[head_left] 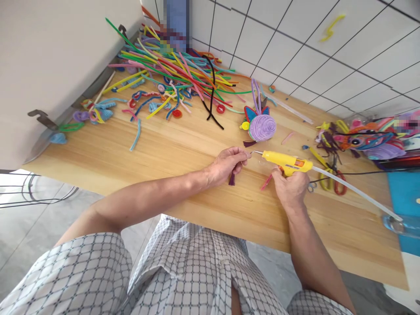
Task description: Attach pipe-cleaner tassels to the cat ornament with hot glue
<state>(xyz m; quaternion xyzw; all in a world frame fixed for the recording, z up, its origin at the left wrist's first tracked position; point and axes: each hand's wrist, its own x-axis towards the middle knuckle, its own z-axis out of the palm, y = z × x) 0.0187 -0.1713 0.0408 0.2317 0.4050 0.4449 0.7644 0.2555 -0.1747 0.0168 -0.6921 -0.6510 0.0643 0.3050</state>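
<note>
My right hand (291,189) is wrapped around the grip of a yellow hot glue gun (287,162), with a long clear glue stick (354,187) sticking out of its back. The gun's metal nozzle points left, at the fingertips of my left hand (231,165). Those fingers are pinched closed. A dark purple tassel (232,179) hangs below them; its upper end is hidden by the hand. Just beyond the hands sits a lilac coiled pipe-cleaner ornament (261,127) with blue and red pointed pieces, a yellow button and another purple tassel (249,143).
Many coloured pipe cleaners (177,65) lie heaped at the back left. Red buttons (220,108) lie nearer. Scissors (340,183) and a gun cord rest at right, beside a pile of finished ornaments (364,140). A tiled wall (278,39) bounds the table behind.
</note>
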